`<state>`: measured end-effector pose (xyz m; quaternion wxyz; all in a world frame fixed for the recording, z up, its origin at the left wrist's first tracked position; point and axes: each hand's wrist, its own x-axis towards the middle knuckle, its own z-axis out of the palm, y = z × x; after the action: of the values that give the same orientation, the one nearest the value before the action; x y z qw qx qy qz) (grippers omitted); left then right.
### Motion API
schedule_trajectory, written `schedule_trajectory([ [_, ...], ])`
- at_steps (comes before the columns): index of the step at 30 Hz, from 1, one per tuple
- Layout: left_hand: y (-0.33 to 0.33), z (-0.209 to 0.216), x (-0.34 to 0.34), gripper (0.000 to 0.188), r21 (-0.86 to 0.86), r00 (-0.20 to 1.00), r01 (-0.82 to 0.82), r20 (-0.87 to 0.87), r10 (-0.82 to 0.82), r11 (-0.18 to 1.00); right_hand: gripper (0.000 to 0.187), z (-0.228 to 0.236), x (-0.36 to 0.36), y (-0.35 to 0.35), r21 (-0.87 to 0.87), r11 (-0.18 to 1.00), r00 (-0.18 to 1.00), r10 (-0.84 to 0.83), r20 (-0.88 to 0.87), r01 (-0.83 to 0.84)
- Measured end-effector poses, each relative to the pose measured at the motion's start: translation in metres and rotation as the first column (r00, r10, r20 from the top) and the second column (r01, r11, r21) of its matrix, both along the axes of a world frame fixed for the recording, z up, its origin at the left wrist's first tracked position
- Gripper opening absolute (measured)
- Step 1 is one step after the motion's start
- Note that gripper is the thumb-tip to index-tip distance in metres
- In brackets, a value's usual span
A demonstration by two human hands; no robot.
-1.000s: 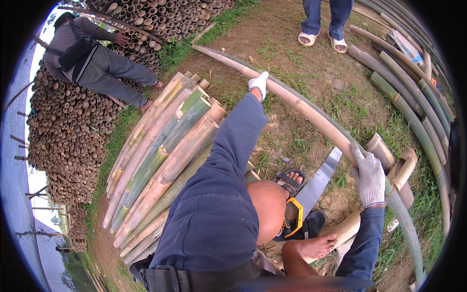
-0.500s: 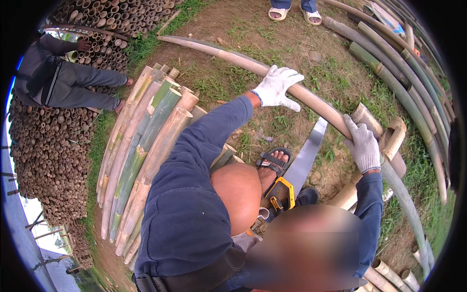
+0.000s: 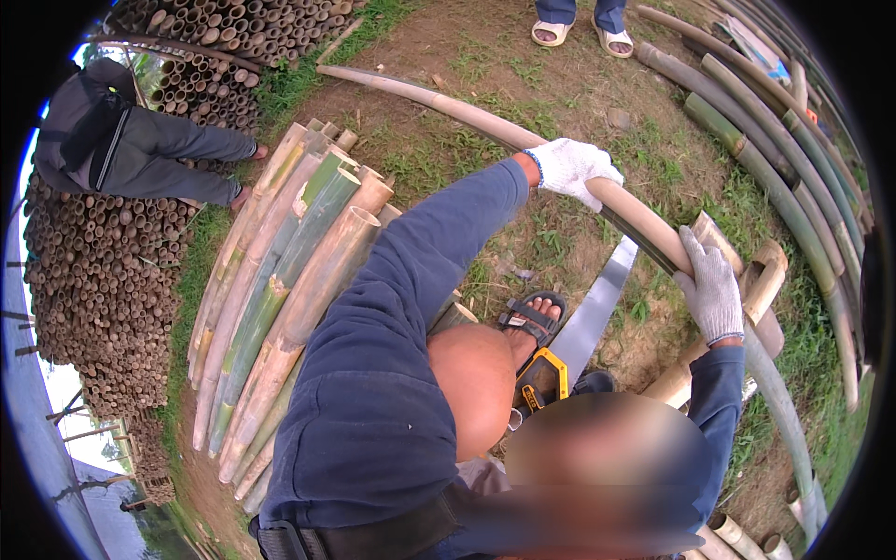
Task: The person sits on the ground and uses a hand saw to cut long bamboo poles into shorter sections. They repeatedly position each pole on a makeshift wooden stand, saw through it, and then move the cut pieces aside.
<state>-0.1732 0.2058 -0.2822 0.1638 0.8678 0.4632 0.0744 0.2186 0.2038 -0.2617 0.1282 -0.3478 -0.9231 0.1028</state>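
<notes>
A long pale bamboo pole [image 3: 644,211] runs slantwise in front of me, from the far left down to the right. My left hand [image 3: 576,171], in a white knit glove, is wrapped over it from above. Lower along the same pole, my gloved right hand [image 3: 714,291] grips it with the fingers on its upper side. Beneath the pole a handsaw lies by my feet, its bare blade [image 3: 599,303] pointing away and its yellow-and-black handle [image 3: 544,378] beside my sandalled foot [image 3: 534,322].
Cut bamboo lengths [image 3: 280,280] lie stacked at my left. More poles [image 3: 784,177] curve along the right, with short bamboo pieces [image 3: 765,280] near my right hand. Another person [image 3: 140,140] stands by the big bamboo pile [image 3: 103,299]; sandalled feet [image 3: 613,42] show at the far edge.
My left hand, spread on the pole before, has slid right and down along it and closed round it. My right hand has shifted slightly, still on the pole.
</notes>
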Motion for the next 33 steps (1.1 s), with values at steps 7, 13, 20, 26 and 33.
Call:
schedule_trajectory([
  [7,0.010,0.005,-0.002,0.064,0.001,1.000,-0.015,0.022,0.015,1.000,0.081,-0.005,0.001,0.004,0.072,0.997,0.999,-0.029,-0.045,0.032],
  [13,0.012,0.000,-0.001,0.063,-0.039,0.998,-0.036,0.045,0.038,0.999,0.076,-0.002,0.002,0.003,0.039,0.993,0.991,-0.113,0.077,0.110],
  [20,0.014,-0.005,0.000,0.062,-0.022,0.998,-0.014,0.060,0.015,1.000,0.069,-0.020,0.010,-0.053,0.290,0.918,0.962,-0.268,-0.042,0.269],
  [26,0.017,-0.017,-0.003,0.064,-0.010,0.999,0.003,0.048,-0.003,1.000,0.069,0.012,0.023,-0.173,-0.366,0.931,0.998,-0.024,-0.064,-0.001],
  [33,0.020,-0.023,-0.005,0.065,0.000,0.999,0.019,0.045,-0.019,1.000,0.058,0.149,0.070,-0.202,-0.457,0.884,0.974,0.181,0.138,-0.099],
])
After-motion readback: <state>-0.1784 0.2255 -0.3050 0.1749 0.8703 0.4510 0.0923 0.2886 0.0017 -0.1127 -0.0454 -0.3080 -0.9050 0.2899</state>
